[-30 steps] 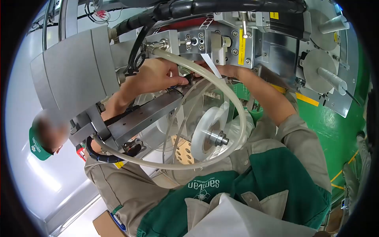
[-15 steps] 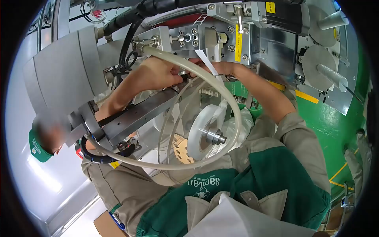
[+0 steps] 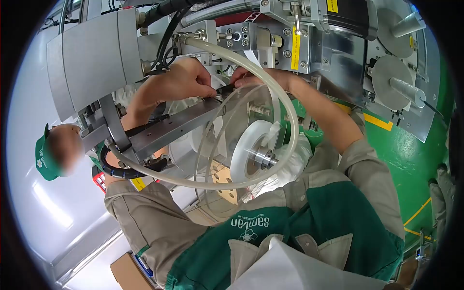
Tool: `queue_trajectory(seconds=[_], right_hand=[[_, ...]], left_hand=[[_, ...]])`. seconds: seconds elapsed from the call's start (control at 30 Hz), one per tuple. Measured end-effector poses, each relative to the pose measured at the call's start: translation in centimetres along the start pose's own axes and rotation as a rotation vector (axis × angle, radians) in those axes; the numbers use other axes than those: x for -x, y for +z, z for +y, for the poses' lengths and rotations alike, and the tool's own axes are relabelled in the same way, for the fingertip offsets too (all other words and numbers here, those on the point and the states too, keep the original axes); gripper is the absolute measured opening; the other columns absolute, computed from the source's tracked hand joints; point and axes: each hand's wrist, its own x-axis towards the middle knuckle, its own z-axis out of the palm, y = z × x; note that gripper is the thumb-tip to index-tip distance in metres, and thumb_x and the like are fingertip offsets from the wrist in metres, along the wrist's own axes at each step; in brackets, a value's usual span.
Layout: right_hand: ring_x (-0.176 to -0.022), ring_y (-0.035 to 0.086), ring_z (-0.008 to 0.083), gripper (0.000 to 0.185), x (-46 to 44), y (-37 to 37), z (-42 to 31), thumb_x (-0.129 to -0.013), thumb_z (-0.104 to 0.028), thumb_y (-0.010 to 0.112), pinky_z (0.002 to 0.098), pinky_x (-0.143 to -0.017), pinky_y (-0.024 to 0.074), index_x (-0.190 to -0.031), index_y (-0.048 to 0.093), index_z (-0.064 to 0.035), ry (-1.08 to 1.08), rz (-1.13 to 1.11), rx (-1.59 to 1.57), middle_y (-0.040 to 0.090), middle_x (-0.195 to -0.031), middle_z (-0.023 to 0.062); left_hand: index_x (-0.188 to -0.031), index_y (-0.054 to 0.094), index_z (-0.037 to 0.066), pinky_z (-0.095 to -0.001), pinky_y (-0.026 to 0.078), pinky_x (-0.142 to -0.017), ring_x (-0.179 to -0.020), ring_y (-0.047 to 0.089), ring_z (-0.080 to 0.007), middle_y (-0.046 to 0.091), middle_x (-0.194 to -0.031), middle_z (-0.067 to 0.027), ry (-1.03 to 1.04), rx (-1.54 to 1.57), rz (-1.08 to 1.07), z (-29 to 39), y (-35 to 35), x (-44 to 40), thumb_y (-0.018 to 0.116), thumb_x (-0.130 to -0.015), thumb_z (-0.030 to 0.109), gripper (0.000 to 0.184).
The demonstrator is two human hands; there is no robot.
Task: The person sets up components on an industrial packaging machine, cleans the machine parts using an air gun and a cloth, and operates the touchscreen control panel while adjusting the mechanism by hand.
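Observation:
My left hand (image 3: 186, 79) reaches over the grey metal bar (image 3: 169, 126). Its thumb and fingertips are pinched together at the bar's upper end; what they hold is too small to make out. Across from it, my right hand (image 3: 256, 78) has its fingers curled beside a small black part (image 3: 225, 90) at the bar's end. Whatever lies in those fingers is hidden. A beige hose (image 3: 293, 118) loops in front of my right wrist. Below hang a clear round plate (image 3: 212, 145) and a white reel (image 3: 245, 153) on a metal spindle, with a white strip (image 3: 276, 108) running upward.
Cylinders and a metal block (image 3: 246, 36) stand above my hands. A large grey housing (image 3: 94, 63) is at the left, near a person in a green cap (image 3: 46, 157). Discs with rods (image 3: 394, 82) are at the right, above the green floor (image 3: 386, 150).
The view has shifted slightly, moving the machine within it. My fingertips now show more clearly at the bar's end, with both hands still working close together there.

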Motion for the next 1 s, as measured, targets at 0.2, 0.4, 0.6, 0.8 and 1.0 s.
queue_trajectory(seconds=[0.2,0.4,0.6,0.8,1.0], right_hand=[[-0.109,0.052,0.0121,0.037,-0.4,0.1,0.5,-0.091,-0.037,0.057,0.0265,-0.095,0.0397,-0.118,0.059,-0.0117,0.012,0.001,-0.085,0.059,-0.115,0.0015],[-0.105,0.056,0.0148,0.041,4.7,-2.6,2.6,-0.096,-0.032,0.048,0.0287,-0.093,0.0414,-0.13,0.05,-0.0083,0.148,0.429,0.33,0.06,-0.12,0.0075],[-0.106,0.056,0.0143,0.043,21.5,3.7,-4.7,-0.096,-0.018,0.05,0.0289,-0.095,0.0417,-0.136,0.043,-0.0044,0.162,0.413,0.681,0.06,-0.118,0.0094],[-0.081,0.063,0.014,0.016,38.7,4.3,-8.7,-0.086,-0.012,0.06,0.03,-0.079,0.0487,-0.097,0.056,-0.0009,0.26,0.702,0.673,0.066,-0.088,0.0083],[-0.082,0.064,0.0145,0.023,52.6,-3.0,-17.0,-0.093,-0.025,0.057,0.0291,-0.072,0.05,-0.093,0.055,-0.0021,0.09,1.137,0.48,0.065,-0.087,0.0056]], left_hand=[[-0.076,0.069,0.0,-0.0286,0.039,-0.052,-0.056,0.05,-0.0113,0.057,-0.058,-0.005,0.009,-0.002,-0.004,0.1,0.0,0.0,0.072,-0.073,0.021,0.022],[-0.13,0.049,0.005,-0.0203,0.04,-0.079,-0.092,0.051,-0.006,0.057,-0.098,0.0009,0.325,0.534,0.125,-5.8,-0.2,4.1,0.046,-0.097,0.024,0.038],[-0.122,0.052,-0.003,-0.0276,0.045,-0.088,-0.107,0.057,-0.0188,0.058,-0.12,-0.0107,0.214,1.137,0.636,-11.1,7.8,12.0,0.048,-0.093,0.012,0.033],[-0.13,0.042,-0.009,-0.0349,0.04,-0.101,-0.119,0.049,-0.0247,0.05,-0.127,-0.0173,0.153,0.923,1.24,-0.6,20.2,23.9,0.045,-0.097,0.016,0.042],[-0.126,0.046,-0.007,-0.0384,0.044,-0.096,-0.106,0.054,-0.0263,0.055,-0.114,-0.0175,0.147,1.276,1.63,16.9,31.4,22.6,0.046,-0.098,0.025,0.043]])
